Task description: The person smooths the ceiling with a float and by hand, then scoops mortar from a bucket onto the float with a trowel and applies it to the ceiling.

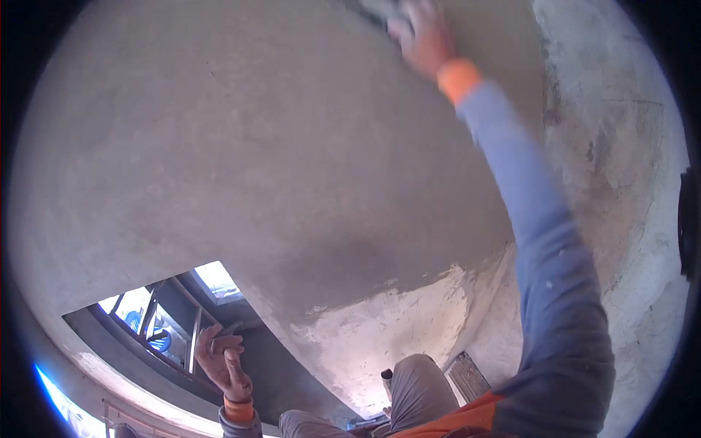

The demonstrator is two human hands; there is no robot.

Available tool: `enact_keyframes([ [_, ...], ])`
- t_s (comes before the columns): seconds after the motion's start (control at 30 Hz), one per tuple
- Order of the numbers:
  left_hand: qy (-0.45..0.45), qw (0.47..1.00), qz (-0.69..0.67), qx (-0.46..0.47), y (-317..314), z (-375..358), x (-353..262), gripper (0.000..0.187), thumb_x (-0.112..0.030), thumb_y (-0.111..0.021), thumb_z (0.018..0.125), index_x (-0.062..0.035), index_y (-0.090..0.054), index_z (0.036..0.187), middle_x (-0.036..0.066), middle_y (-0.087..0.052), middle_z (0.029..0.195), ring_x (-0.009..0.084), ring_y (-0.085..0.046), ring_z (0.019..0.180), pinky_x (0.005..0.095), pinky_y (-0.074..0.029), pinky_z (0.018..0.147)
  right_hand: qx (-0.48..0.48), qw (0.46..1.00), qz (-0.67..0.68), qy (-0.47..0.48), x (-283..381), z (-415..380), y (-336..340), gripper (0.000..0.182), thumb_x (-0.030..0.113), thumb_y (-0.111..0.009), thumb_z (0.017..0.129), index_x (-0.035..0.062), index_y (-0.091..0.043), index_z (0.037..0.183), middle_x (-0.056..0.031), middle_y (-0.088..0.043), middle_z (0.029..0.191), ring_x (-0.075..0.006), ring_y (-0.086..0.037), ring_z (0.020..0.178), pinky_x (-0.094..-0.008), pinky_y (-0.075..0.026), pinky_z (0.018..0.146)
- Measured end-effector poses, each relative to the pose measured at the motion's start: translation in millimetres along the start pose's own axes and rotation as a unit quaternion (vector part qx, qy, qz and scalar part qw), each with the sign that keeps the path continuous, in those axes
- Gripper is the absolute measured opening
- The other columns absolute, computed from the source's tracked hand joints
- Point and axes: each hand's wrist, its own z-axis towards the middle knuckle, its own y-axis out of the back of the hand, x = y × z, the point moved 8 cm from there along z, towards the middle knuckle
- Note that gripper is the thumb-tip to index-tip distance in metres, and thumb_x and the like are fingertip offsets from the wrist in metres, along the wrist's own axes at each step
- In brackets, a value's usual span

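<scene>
My right hand (425,42) is stretched up to the top of the view, against the grey plastered wall (241,139). Its fingers are closed round a plastering trowel (376,9), which is blurred and partly cut off by the top edge. Low on the left, my left hand (223,359) is raised in front of the window opening, fingers loosely bent and thumb apart. I see nothing plainly held in it. Both wrists have orange cuffs on grey-blue sleeves.
A window opening with a dark metal frame (196,339) lies low on the left, with blue round objects (158,339) beyond it. Pale, rough wall (383,321) shows below the grey plaster and along the right. My knees (423,390) are at the bottom, near a wooden piece (467,376).
</scene>
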Motion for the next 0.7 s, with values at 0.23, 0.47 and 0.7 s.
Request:
enact_keyframes([
  [0.23, -0.035, 0.999, -0.028, -0.009, 7, -8, -8, 0.067, -0.040, -0.061, 0.094, 0.0024, -0.033, 0.138, 0.017, -0.051, 0.128, 0.0177, -0.062, 0.089, 0.0221, -0.049, 0.067, 0.082, 0.996, -0.013, -0.017, 30, -19, -16, 0.046, 0.036, -0.058, 0.092, 0.0012, -0.058, 0.121, -0.0244, -0.055, 0.129, -0.0434, -0.050, 0.118, -0.0480, -0.041, 0.099],
  [0.47, 0.015, 0.999, -0.028, 0.001, 31, -27, 10, 0.061, -0.037, -0.060, 0.095, 0.0024, -0.036, 0.134, 0.016, -0.049, 0.128, 0.0181, -0.062, 0.091, 0.0230, -0.049, 0.068, 0.275, 0.951, 0.053, 0.130, 126, -307, 39, 0.041, 0.027, -0.069, 0.079, 0.0048, -0.065, 0.114, -0.0162, -0.059, 0.113, -0.0387, -0.053, 0.110, -0.0589, -0.038, 0.096],
  [0.7, -0.001, 0.998, -0.059, 0.018, 1, -18, 6, 0.061, -0.035, -0.062, 0.094, 0.0015, -0.036, 0.135, 0.017, -0.049, 0.128, 0.0195, -0.063, 0.089, 0.0251, -0.050, 0.070, 0.207, 0.952, -0.224, -0.035, 35, 78, -48, 0.054, 0.027, -0.040, 0.101, 0.0010, -0.031, 0.147, -0.0223, -0.027, 0.155, -0.0404, -0.024, 0.143, -0.0440, -0.022, 0.118],
])
